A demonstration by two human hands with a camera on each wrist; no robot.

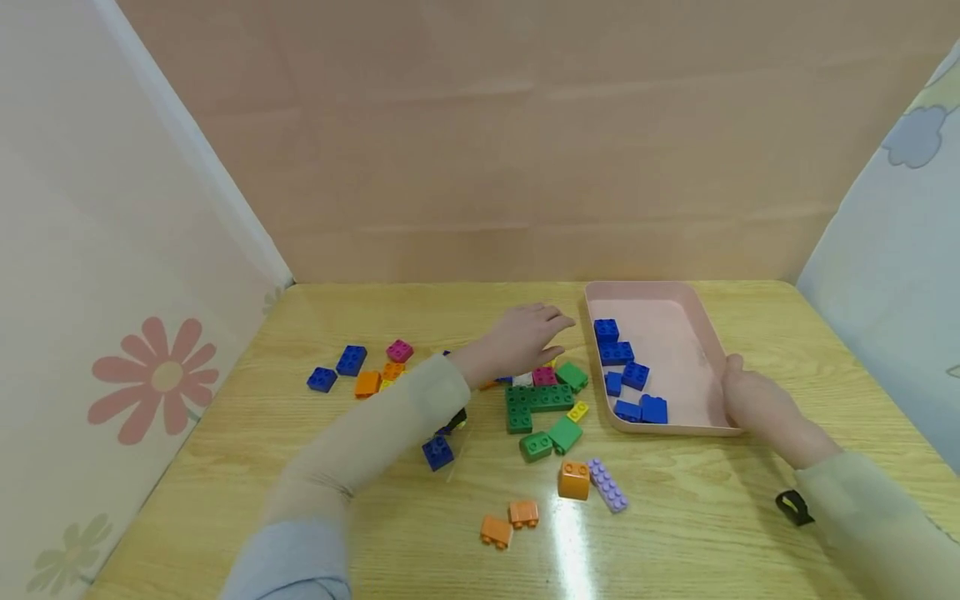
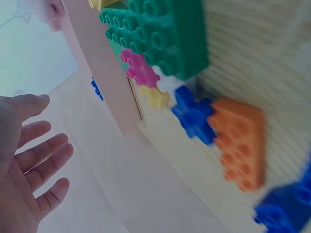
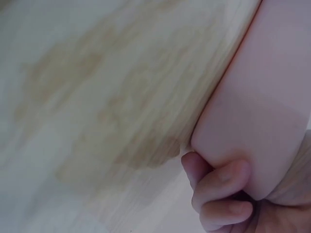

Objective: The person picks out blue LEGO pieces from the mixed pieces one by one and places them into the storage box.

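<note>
My left hand [image 1: 521, 340] is over the loose bricks just left of the pink tray [image 1: 701, 367]. In the left wrist view its fingers [image 2: 47, 162] are spread and hold nothing. Below that hand lie a dark green brick [image 2: 192, 39], a magenta brick [image 2: 140, 68], a blue flower-shaped piece [image 2: 192, 114] and an orange brick [image 2: 245, 131]. My right hand [image 1: 757, 408] grips the tray at its near right corner, fingers curled against the wall in the right wrist view. Several blue bricks [image 1: 617, 353] sit along the left side inside the tray.
Blue bricks [image 1: 351, 360] and orange bricks [image 1: 367, 384] lie at the left. Closer to me are a lilac brick [image 1: 607, 485], orange pieces [image 1: 573, 481] and green ones [image 1: 566, 434]. A black strap [image 1: 793, 507] lies beside the right sleeve. A covered wall [image 1: 525, 167] stands behind the table.
</note>
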